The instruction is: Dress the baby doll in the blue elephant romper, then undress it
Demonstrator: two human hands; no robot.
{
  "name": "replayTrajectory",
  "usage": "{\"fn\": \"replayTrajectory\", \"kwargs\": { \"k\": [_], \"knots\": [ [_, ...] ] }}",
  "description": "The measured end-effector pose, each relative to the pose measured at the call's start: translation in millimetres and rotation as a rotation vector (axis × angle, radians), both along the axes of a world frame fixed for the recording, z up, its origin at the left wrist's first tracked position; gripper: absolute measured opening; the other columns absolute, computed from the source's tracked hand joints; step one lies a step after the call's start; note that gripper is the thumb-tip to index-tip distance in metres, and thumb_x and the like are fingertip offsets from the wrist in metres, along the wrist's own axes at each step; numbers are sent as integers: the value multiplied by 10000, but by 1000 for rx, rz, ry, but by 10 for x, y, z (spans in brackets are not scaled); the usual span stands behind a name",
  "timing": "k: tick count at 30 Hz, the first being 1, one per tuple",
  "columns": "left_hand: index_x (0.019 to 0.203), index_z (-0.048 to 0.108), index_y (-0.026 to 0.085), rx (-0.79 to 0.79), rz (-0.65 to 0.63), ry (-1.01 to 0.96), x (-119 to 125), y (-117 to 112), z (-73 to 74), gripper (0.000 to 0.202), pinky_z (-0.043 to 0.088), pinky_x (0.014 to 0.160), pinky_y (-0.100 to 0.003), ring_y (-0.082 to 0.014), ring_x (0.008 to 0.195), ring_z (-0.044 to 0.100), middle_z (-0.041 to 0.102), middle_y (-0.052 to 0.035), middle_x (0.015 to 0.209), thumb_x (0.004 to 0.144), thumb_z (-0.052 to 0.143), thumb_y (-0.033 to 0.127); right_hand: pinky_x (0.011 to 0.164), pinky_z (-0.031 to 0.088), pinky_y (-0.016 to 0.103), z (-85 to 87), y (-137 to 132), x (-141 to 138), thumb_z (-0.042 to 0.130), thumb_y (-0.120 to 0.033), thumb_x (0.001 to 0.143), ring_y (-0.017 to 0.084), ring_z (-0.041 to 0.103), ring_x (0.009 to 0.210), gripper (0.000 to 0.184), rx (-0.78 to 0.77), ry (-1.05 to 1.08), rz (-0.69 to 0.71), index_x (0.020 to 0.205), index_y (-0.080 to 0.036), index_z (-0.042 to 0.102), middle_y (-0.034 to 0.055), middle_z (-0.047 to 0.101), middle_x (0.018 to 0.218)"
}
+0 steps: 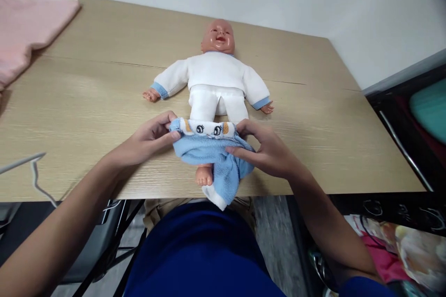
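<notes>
One pale wooden counter [87,102] carries everything shown. A doll [216,74] in a white top and white leggings lies on its back along the middle, head toward the wall and legs toward the person. This orientation puts its feet at the near edge, within easy reach. A folded pink cloth [24,28] rests at the far left corner, well apart. A small blue knitted garment [209,151] appears to sit around the doll's lower legs, its white band [209,128] with two printed eyes facing up. The left grip [146,141] pinches the band's left end between thumb and fingers. The right grip [268,151] pinches the right end, so the opening appears held stretched across both legs. One bare foot [204,176] shows beneath the blue knit, beside a white cuff [218,198] that hangs over the counter's edge.
</notes>
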State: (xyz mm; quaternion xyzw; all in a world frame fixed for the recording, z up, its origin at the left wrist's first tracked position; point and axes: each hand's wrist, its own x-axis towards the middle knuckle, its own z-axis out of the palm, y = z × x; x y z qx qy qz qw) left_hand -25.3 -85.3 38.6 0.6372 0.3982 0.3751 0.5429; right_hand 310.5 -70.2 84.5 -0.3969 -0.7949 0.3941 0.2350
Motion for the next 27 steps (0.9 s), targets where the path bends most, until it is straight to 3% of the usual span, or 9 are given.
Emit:
{"fn": "replayTrajectory", "kwargs": {
  "k": [3,6,9,12,14,16,19,23,27],
  "knots": [
    [1012,661,246,11,44,-17,27,28,-23,258,531,673,-290,-171,749,544,556,0,872,1046,773,477,780,475,318,46,-164,75,763,-528,1048,187,623,842,339,-77,-38,-45,950,-220,660,-5,682,904],
    [1120,660,249,54,101,27,97,31,11,242,573,764,-307,-189,848,618,627,-16,982,1049,769,453,826,532,318,35,-219,185,783,-536,1032,203,667,915,327,-307,95,121,1096,-220,724,12,715,1004],
    [1369,612,245,302,153,200,222,-9,198,408,554,1095,-402,-263,1229,648,648,-84,1367,1038,784,411,776,557,299,-33,-204,255,822,-532,1001,191,656,894,401,-457,262,181,1241,-235,699,5,676,1010],
    [1551,542,245,473,47,355,406,-8,490,663,428,1288,-487,-349,1505,520,558,-112,1600,995,848,439,703,522,278,-52,-169,224,824,-538,999,166,575,792,350,-357,281,97,1113,-250,659,-26,565,895],
    [1525,602,263,401,-148,374,546,71,655,664,532,1164,-438,-332,1374,639,676,-85,1483,958,887,459,732,531,294,-3,-146,163,806,-527,1017,176,579,814,319,-219,250,50,1082,-260,645,-19,567,907],
    [1375,716,255,229,-360,368,675,214,746,501,607,887,-348,-272,1058,747,792,-39,1192,952,882,466,795,540,324,80,-123,106,792,-488,1036,198,606,877,273,-39,206,4,1047,-260,641,3,613,954],
    [1048,783,220,77,-526,279,806,465,753,302,552,678,-284,-208,797,709,765,4,884,936,882,483,730,492,316,194,-81,97,805,-468,1030,181,559,795,314,103,190,-125,933,-259,593,-15,583,861],
    [950,743,214,83,-562,112,884,666,689,210,558,688,-281,-187,768,685,744,5,862,930,862,387,626,471,268,215,10,258,854,-559,975,155,575,724,364,-180,247,-57,1062,-249,684,-34,603,832],
    [1073,784,234,67,-542,109,966,668,697,142,624,826,-318,-237,952,765,813,-33,1041,954,796,312,825,616,330,124,101,425,791,-615,1011,238,737,1004,487,-336,263,77,1317,-237,767,48,774,1134]
  ]
}}
